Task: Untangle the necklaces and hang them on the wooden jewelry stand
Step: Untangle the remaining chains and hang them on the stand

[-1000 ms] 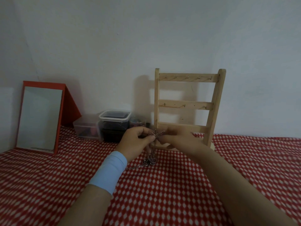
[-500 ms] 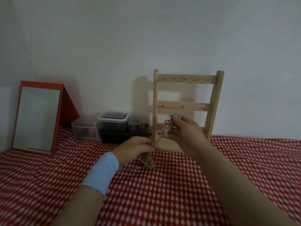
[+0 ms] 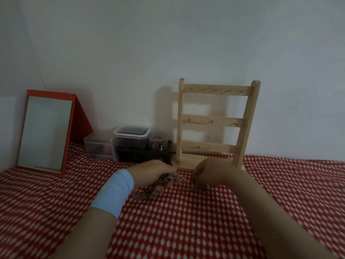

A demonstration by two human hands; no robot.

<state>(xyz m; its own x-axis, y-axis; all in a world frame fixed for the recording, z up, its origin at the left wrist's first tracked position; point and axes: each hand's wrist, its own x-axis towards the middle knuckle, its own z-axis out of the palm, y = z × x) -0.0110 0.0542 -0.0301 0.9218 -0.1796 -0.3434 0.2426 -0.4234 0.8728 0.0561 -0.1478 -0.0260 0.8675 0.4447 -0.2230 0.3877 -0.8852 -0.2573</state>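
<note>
My left hand [image 3: 151, 172] rests on the red-and-white checked cloth [image 3: 186, 221], fingers curled around the tangled silver chain necklaces [image 3: 164, 181] to anchor the knot. My right hand [image 3: 211, 172], near right, pinches a fine, blurred strand. Far right, the pale wooden ladder-shaped jewelry stand [image 3: 214, 120] shows bare hooks.

A red-framed mirror [image 3: 45, 132] leans against the white wall [image 3: 168, 43] at the left of the frame, standing on the red-and-white checked cloth [image 3: 186, 221]. Right of it, toward the centre, clear plastic containers [image 3: 130, 141] cluster together (one with a white lid), atop and beside a dark box [image 3: 143, 156].
</note>
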